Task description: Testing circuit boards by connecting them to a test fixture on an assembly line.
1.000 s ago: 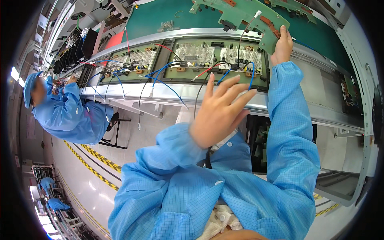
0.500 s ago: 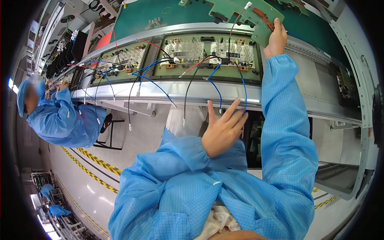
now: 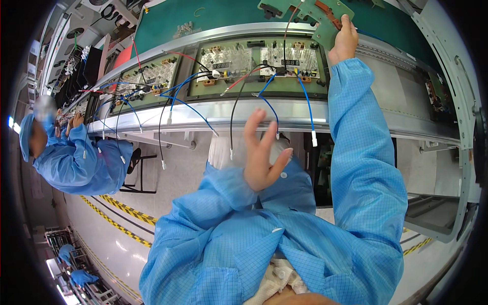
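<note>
My right hand (image 3: 345, 42) is closed on the edge of a green fixture plate (image 3: 325, 38) with brown blocks and black knobs, tilted over the far side of the line. My left hand (image 3: 262, 160) hovers in front of the metal rail, fingers apart, holding nothing; motion blurs it slightly. Behind it, two white circuit boards with displays sit in a green pallet (image 3: 201, 90). From the right board (image 3: 291, 63) a blue wire (image 3: 308, 104) hangs over the rail, ending in a white connector. A black wire (image 3: 233, 117) hangs left of my left hand.
Another pallet with a wired board (image 3: 150, 79) stands to the left, its loose wires draped over the rail (image 3: 244, 117). Small clear parts (image 3: 185, 29) lie on the green mat. A co-worker in blue (image 3: 86, 157) sits at far left. A metal frame (image 3: 442, 223) stands at right.
My left hand has moved left and turned, away from the blue wire, whose white connector now shows. My right hand still holds the fixture plate. The whole view has shifted slightly.
</note>
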The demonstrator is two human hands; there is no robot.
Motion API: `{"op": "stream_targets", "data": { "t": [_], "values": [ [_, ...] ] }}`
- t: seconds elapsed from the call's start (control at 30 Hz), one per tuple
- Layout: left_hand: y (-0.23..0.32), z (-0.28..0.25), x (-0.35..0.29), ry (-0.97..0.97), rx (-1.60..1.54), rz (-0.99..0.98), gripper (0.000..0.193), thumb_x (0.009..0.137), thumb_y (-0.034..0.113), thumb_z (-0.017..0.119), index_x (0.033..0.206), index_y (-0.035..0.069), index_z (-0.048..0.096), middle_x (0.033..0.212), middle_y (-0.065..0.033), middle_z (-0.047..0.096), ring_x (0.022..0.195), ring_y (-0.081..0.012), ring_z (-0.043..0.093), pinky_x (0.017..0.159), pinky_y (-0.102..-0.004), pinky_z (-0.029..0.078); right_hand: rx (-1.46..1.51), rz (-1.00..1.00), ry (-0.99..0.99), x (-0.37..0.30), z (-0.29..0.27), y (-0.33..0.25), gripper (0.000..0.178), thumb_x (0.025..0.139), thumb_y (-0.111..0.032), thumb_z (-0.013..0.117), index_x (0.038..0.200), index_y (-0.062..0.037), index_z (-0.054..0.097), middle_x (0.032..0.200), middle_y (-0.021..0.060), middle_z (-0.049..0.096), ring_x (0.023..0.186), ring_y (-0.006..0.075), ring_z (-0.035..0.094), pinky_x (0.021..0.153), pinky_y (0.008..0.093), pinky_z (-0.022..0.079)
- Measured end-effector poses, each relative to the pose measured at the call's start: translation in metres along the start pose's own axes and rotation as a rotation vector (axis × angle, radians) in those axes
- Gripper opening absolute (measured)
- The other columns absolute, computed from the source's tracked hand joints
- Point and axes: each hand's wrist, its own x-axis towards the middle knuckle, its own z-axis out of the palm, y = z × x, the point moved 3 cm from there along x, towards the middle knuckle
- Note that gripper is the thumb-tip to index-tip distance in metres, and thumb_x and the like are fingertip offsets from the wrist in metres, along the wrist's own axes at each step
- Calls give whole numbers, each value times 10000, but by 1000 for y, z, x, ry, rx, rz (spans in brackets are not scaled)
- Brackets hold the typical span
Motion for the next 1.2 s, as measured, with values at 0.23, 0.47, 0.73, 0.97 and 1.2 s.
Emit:
{"op": "stream_targets", "data": {
  "t": [0.23,0.47,0.73,0.97,1.2],
  "values": [
    [-3,0,33,-231,3,-198,725,798,53,577,1422,8,211,1480,-283,11,1373,-424,106,1084,-463,169,19,9,-66,11,-1,7,319,927,-263,510,1118,-9,484,1025,113,613,802,263,656,632,401,579],
    [-2,19,58,-216,-131,-102,744,789,32,560,1418,-35,168,1482,-278,37,1382,-406,88,1095,-428,163,-4,3,-61,12,-1,16,313,932,-252,502,1132,-12,479,1029,117,613,815,280,654,664,425,581],
    [4,34,18,-368,-272,-135,784,785,57,606,1406,-65,143,1478,-279,30,1369,-427,110,1096,-438,174,-31,6,-25,8,5,20,327,940,-255,489,1149,-5,474,1045,119,611,825,285,648,680,427,572],
    [0,12,4,-540,-184,-155,777,786,65,628,1414,-30,181,1479,-280,4,1374,-429,60,1097,-446,161,-60,46,-39,-12,31,3,354,946,-284,475,1172,-11,465,1048,140,617,807,301,650,636,413,557],
    [41,-80,10,-685,-242,-190,605,824,79,609,1378,63,367,1481,-279,5,1376,-425,68,1091,-433,182,-106,80,-93,-32,44,-10,352,941,-305,489,1157,-27,479,1002,129,640,776,290,658,582,377,540]
  ]
}}
